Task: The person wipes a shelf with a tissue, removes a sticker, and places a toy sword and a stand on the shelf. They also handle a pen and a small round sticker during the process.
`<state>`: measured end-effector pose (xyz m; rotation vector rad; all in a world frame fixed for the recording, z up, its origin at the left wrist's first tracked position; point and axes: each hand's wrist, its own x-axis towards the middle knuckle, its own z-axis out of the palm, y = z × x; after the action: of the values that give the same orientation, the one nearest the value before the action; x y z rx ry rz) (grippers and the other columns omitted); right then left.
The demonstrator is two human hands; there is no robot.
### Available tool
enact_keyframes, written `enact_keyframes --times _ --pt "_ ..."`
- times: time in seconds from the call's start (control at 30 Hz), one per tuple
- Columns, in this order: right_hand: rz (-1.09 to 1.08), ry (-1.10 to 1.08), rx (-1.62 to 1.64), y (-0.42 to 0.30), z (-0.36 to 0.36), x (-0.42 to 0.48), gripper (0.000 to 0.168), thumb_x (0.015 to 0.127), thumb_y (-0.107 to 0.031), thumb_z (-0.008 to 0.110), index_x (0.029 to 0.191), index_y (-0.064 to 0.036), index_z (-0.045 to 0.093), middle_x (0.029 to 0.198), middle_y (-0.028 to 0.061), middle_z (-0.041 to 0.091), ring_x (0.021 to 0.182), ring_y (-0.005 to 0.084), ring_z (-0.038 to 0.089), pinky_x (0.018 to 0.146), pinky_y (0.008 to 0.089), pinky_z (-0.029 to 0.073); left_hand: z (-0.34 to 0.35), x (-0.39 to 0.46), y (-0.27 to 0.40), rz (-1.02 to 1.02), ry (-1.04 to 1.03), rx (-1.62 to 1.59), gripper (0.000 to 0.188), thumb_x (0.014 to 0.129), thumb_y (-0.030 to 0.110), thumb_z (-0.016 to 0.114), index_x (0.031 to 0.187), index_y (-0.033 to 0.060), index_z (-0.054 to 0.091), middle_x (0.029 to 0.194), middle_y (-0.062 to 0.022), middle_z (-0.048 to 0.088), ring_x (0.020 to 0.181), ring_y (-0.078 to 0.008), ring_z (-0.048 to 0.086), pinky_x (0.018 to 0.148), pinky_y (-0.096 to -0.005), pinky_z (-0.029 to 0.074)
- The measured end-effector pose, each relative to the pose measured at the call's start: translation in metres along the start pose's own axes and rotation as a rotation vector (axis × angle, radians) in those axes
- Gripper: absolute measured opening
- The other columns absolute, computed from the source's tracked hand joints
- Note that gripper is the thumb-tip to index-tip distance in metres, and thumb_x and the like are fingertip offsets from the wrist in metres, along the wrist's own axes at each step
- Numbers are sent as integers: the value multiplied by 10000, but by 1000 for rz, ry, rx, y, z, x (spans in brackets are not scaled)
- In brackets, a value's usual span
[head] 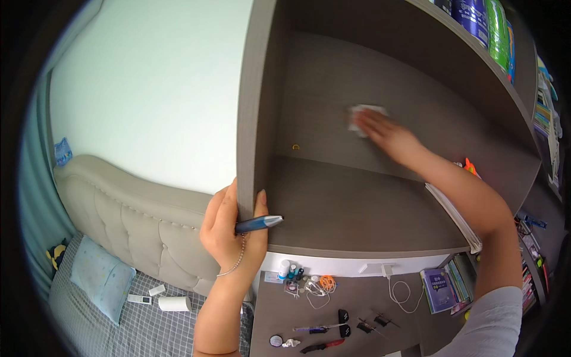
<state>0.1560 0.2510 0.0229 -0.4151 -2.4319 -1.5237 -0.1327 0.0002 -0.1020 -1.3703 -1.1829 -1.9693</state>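
My left hand is clasped around the front edge of the shelf's upright side panel. A blue pen with a silver tip is tucked in the same hand, pointing right, and a thin beaded bracelet circles the wrist. Deeper inside the brown wooden shelf compartment, my right hand is blurred and holds a white tissue or cloth flat against the back panel. A small yellow ring-shaped mark or object shows low on the back panel's left.
White-covered papers or a book lie under my right forearm, near an orange object. Colourful packages stand on the shelf above. Below, a desk bears cables, tools and books. Left is a bed with a padded headboard.
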Motion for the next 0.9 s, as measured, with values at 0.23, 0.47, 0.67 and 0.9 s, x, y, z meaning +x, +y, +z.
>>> enact_keyframes --times 0.23,0.47,0.67,0.9 --pt "80 164 125 -28 4 68 563 868 -20 469 1426 -62 405 1492 107 395 1390 274 362 1098 363 385 9 0 5 -38 -36 -16 273 783 12 734 1041 -31 658 866 -124 657 705 -197 615 636 -273 482" --pt "51 15 104 2 -3 -2 523 885 -35 463 1407 -53 431 1472 100 425 1369 270 393 1080 360 410 2 0 0 -12 -19 28 255 798 13 729 1041 -32 662 872 -124 662 693 -191 605 620 -260 468" --pt "55 108 51 -15 -1 20 511 881 -72 478 1391 -50 452 1455 95 447 1349 252 422 1079 370 402 7 -2 -2 -4 33 -10 268 791 -1 730 1046 -41 659 886 -133 666 720 -209 615 635 -275 475" --pt "-6 104 81 -29 5 49 480 887 -58 484 1367 -56 476 1436 80 467 1332 238 444 1038 353 450 8 -1 6 -86 34 -16 160 838 70 728 955 -15 660 807 -62 627 697 -142 537 637 -248 408"
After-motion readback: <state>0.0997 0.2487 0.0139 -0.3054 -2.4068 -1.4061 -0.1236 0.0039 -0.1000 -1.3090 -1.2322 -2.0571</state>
